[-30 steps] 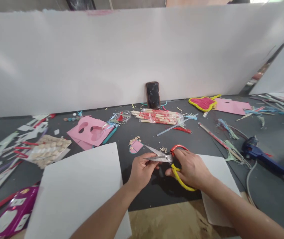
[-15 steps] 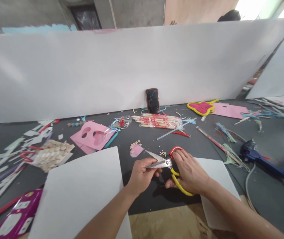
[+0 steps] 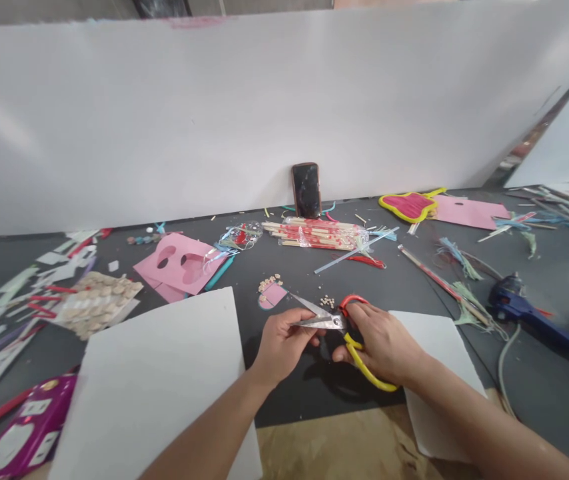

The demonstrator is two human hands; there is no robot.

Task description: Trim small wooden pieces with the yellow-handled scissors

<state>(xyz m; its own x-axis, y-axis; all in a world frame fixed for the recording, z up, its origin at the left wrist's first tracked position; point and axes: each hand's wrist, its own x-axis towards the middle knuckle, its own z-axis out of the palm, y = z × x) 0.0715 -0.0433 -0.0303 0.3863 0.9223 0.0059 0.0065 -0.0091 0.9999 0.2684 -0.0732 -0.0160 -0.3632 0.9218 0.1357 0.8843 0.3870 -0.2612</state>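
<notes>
My right hand (image 3: 384, 340) grips the red and yellow handles of a pair of scissors (image 3: 337, 322), whose steel blades point left and stand slightly apart. My left hand (image 3: 284, 341) is curled with its fingertips pinched at the lower blade; whatever small piece it holds there is too small to make out. Both hands hover over the dark table (image 3: 309, 393) between two white sheets. Just beyond the blade tips lies a small pink cut-out (image 3: 273, 294) with several tiny beads beside it.
A large white sheet (image 3: 159, 387) lies left, a smaller one (image 3: 439, 373) under my right forearm. Farther off: pink paper with heart holes (image 3: 180, 262), a pack of sticks (image 3: 314, 234), a phone (image 3: 306, 189) against the white board, a blue glue gun (image 3: 534, 313), a purple power strip (image 3: 24, 430).
The hands and scissors stay nearly in place; the blades shift a little. The camera tilted up, then back down.
</notes>
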